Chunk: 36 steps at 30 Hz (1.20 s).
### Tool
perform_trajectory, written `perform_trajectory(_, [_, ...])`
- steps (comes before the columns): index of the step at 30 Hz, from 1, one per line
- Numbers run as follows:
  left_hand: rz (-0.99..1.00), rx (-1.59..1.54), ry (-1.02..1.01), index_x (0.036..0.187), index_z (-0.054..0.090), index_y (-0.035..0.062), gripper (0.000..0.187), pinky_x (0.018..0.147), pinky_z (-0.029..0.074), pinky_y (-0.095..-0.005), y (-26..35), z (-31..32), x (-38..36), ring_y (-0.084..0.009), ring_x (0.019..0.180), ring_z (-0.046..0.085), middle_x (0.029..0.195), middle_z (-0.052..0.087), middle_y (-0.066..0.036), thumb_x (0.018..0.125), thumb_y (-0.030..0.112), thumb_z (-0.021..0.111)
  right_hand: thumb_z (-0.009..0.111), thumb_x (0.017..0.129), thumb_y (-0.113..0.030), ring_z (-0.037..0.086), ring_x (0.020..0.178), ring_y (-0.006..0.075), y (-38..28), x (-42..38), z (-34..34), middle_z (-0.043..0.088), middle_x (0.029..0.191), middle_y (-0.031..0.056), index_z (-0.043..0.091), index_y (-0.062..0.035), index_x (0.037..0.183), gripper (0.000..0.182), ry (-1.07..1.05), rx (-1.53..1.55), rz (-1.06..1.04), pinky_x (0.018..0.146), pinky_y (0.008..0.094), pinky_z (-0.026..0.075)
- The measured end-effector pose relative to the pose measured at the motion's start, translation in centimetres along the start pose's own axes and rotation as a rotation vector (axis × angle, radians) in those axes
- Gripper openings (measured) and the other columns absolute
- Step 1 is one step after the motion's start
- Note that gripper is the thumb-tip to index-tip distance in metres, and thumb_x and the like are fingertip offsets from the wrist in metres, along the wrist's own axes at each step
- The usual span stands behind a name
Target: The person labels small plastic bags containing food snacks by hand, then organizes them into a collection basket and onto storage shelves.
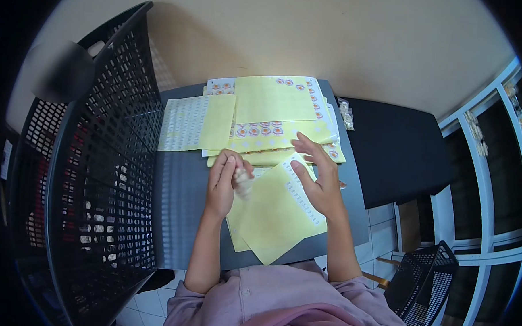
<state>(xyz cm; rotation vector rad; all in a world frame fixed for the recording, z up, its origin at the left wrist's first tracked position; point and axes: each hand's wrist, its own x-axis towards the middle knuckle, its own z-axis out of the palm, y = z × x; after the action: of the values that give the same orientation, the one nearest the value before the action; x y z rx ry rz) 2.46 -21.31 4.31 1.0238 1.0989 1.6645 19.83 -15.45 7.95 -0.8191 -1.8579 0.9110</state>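
My left hand [221,179] is closed on a small packet [243,184] with pale, whitish contents; motion blurs it and I cannot make out what is inside. Fingers apart and holding nothing, my right hand [319,179] hovers over the right side of a yellow sticker sheet [270,215]. That sheet lies at an angle near the table's front edge, and rows of small white labels run along its right part. Behind both hands is a stack of sheets [274,100] printed with round orange-and-white stickers. A sheet of small pale labels [182,123] lies to its left.
A tall black perforated basket [106,157] stands at the left, with pale packets showing through its holes. To the right are a black-covered surface [393,150], a white-framed rack [484,199] with hanging packets, and a smaller black basket [423,283]. Another packet [346,114] lies by the stack.
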Motion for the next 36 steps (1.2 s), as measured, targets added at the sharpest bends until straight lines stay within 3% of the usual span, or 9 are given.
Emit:
perform_trajectory(3, [-0.204,0.025,-0.103,0.079,0.043,0.0012,0.026,0.065,0.039,-0.0272,-2.7,-0.9,0.4,-0.0166,0.070,0.046,0.075,0.045,-0.006,0.087,0.024,0.033,0.060,0.075,-0.014,0.049,0.100,0.0319,3.3,-2.5,-0.3,0.050,0.108,0.0162,0.048,-0.0007,0.111,0.040,-0.005,-0.342,0.054,0.084,0.0373,0.039])
perform_trajectory(5, [-0.105,0.651,-0.193,0.084,0.046,0.0013,0.022,0.065,0.039,-0.0294,-2.6,0.0,0.5,-0.0166,0.072,0.046,0.076,0.046,-0.008,0.086,0.021,0.035,0.063,0.072,-0.015,0.047,0.103,0.0320,3.8,-4.2,-0.1,0.048,0.111,0.0149,0.049,-0.0016,0.107,0.040,-0.071,-0.501,0.077,0.086,0.0392,0.037])
perform_trajectory(6, [-0.156,0.657,-0.210,0.089,0.049,0.0014,0.023,0.068,0.040,-0.0299,-2.6,0.5,0.6,-0.0188,0.076,0.048,0.079,0.049,-0.009,0.080,0.022,0.048,0.066,0.069,-0.016,0.046,0.104,0.0320,3.9,-4.9,0.3,0.046,0.112,0.0145,0.049,-0.0026,0.105,0.042,-0.081,-0.534,0.098,0.088,0.0399,0.035])
perform_trajectory(9, [-0.015,0.963,-0.284,0.093,0.050,0.0016,0.032,0.071,0.041,-0.0293,-2.4,1.7,0.7,-0.0203,0.081,0.050,0.086,0.052,-0.010,0.069,0.022,0.060,0.066,0.069,-0.016,0.046,0.104,0.0327,4.5,-6.0,1.3,0.046,0.111,0.0151,0.048,-0.0023,0.106,0.044,-0.035,-0.538,0.088,0.088,0.0393,0.037])
perform_trajectory(12, [-0.082,1.033,-0.391,0.089,0.050,0.0017,0.039,0.073,0.041,-0.0288,-2.0,1.8,1.4,-0.0222,0.080,0.051,0.092,0.052,-0.011,0.061,0.022,0.066,0.067,0.068,-0.014,0.046,0.103,0.0328,5.6,-6.6,2.2,0.045,0.111,0.0152,0.048,-0.0021,0.107,0.044,0.019,-0.412,0.134,0.086,0.0381,0.040])
perform_trajectory(15, [-0.318,0.983,-0.454,0.088,0.047,0.0017,0.036,0.072,0.043,-0.0280,-1.8,1.7,2.3,-0.0190,0.077,0.052,0.095,0.051,-0.011,0.060,0.013,0.067,0.067,0.067,-0.012,0.047,0.103,0.0327,5.6,-6.6,2.0,0.045,0.111,0.0156,0.048,-0.0019,0.106,0.044,0.077,-0.340,0.130,0.085,0.0367,0.041])
perform_trajectory(19, [-0.300,0.706,-0.498,0.084,0.046,0.0012,0.040,0.070,0.043,-0.0299,-4.3,0.3,2.5,-0.0203,0.081,0.054,0.088,0.054,-0.011,0.056,0.017,0.070,0.069,0.065,-0.012,0.048,0.103,0.0314,5.7,-6.5,1.8,0.046,0.109,0.0149,0.049,-0.0035,0.105,0.045,0.086,-0.321,0.068,0.084,0.0363,0.043])
perform_trajectory(24, [-0.508,0.377,-0.531,0.092,0.043,-0.0007,0.044,0.075,0.042,-0.0269,-3.6,0.6,2.7,-0.0135,0.083,0.052,0.094,0.054,-0.010,0.058,0.002,0.071,0.072,0.061,-0.011,0.051,0.100,0.0288,6.1,-6.8,1.9,0.051,0.106,0.0127,0.057,-0.0045,0.086,0.030,0.109,-0.297,-0.011,0.081,0.0350,0.045])
perform_trajectory(36, [-0.435,0.384,-0.653,0.100,0.048,-0.0021,0.041,0.080,0.039,-0.0252,-5.0,0.4,2.7,-0.0120,0.089,0.050,0.092,0.055,-0.006,0.062,-0.001,0.064,0.071,0.061,-0.006,0.056,0.094,0.0258,6.5,-7.0,2.2,0.059,0.093,0.0088,0.063,-0.0048,0.074,0.015,0.149,-0.317,-0.115,0.090,0.0397,0.040])
